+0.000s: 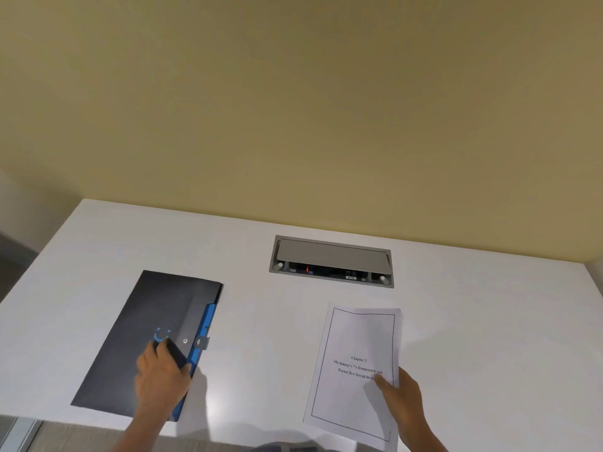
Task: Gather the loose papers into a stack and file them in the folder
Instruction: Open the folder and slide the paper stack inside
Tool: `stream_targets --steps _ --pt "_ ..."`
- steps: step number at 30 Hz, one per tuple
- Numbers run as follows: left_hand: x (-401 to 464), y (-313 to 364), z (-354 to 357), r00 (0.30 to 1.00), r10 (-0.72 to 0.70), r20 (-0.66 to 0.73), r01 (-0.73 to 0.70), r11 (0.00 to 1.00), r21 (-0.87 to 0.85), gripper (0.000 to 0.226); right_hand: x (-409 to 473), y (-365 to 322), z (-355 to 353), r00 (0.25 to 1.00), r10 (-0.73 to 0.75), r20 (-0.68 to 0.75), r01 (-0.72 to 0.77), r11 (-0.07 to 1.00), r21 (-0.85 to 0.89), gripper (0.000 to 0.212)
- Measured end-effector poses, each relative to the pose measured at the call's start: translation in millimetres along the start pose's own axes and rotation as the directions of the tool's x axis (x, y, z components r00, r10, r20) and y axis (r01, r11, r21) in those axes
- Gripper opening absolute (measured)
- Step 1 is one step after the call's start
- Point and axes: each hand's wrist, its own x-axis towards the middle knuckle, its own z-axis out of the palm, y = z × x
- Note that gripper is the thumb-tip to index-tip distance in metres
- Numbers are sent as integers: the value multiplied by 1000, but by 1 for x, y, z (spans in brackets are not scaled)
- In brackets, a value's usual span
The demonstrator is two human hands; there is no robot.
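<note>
A dark folder [153,321] with a blue inner edge and a snap tab lies on the left of the white table [267,321]. My left hand [161,378] grips the folder's flap near its right edge, fingers curled over it. On the right lies a stack of white papers [357,340], its top sheet printed with a bordered "Chapter 3" title. My right hand [399,398] holds the stack's lower right edge, with the thumb resting on top of the page. The stack's near end reaches past the table's front edge.
A grey cable box [331,261] with a hinged lid is set into the table at the back centre. A yellow wall rises behind the table. The table's front edge runs just below both hands.
</note>
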Motion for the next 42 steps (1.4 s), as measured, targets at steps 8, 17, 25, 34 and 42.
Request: stream_targets --steps 8,17,25,34,42 --pt "21 -6 15 993 54 104 -69 988 140 104 -14 -3 7 1000 -6 0 6 1000 -26 3" --pt "18 13 0 983 25 183 -29 999 21 78 -25 -8 8 1000 -11 19 11 999 32 5" --pt "-8 32 -45 998 38 55 -21 960 -278 70 -41 -30 -9 999 -29 37 23 988 150 12" --pt "-60 87 -56 987 142 -70 -158 886 -437 58 -61 -84 -54 985 -160 -59 171 935 310 17" --pt "-120 178 -57 977 214 -14 -179 776 -605 49 -66 -119 -94 974 -193 -121 228 856 464 22"
